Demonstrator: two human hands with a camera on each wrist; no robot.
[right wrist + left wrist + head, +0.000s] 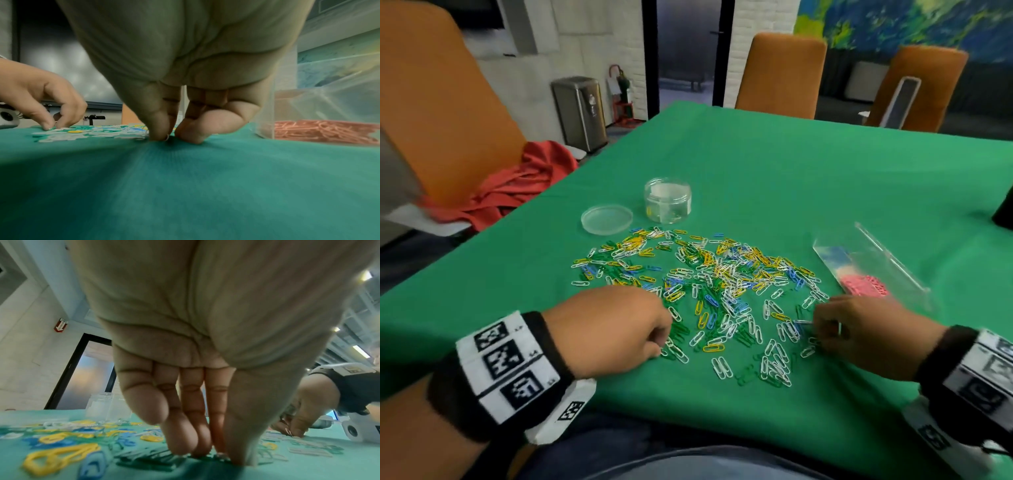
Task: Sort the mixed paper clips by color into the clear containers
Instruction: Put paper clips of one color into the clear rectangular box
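The mixed paper clips (698, 284) lay scattered over the green-covered counter (825, 178), white, yellow, blue and green together. Beyond the pile stood a round clear jar (667, 200), its lid (606, 219) just left of it. To the pile's right sat a clear box (873, 267) holding pink clips (863, 286). The left hand (609, 332) rested at the pile's near left edge, fingers (183, 434) bunched with the thumb down onto green clips; whether one was pinched could not be told. The right hand (866, 335) sat at the pile's near right edge, fingertips (158, 129) narrowed against the cloth, any grip unclear
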